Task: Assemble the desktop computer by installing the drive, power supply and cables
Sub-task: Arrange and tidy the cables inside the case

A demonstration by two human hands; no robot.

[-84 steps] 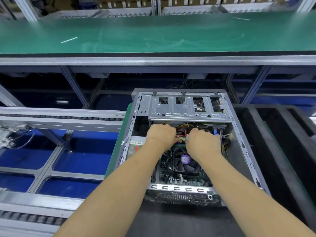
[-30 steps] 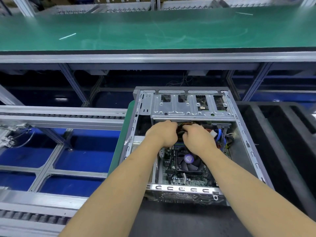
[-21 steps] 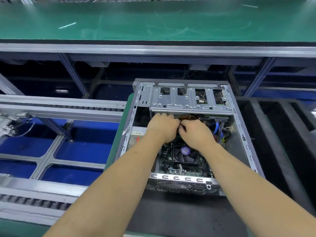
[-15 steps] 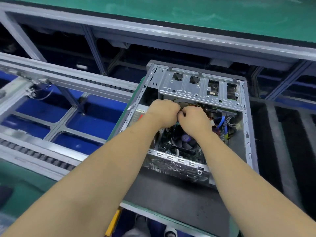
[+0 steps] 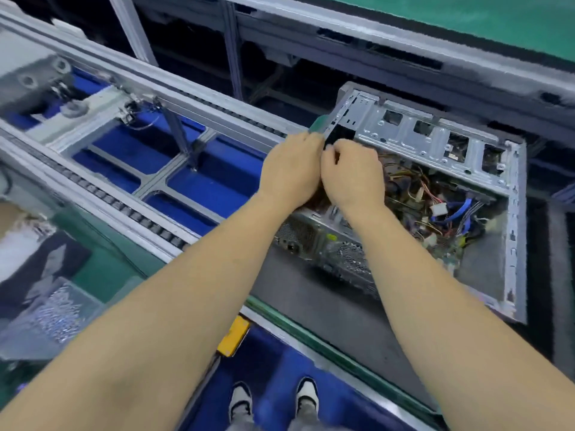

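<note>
Shoes [image 5: 270, 402] show below now that the view has tipped down. Both hands have slid from mid-case to the computer case [image 5: 510, 213] near-left corner: left hand [image 5: 287, 172] and right hand [image 5: 353, 175] touch, fingers curled under and hidden, so their hold can't be told. Cables [image 5: 435, 209] lie loose beyond; motion blur smears detail.
</note>
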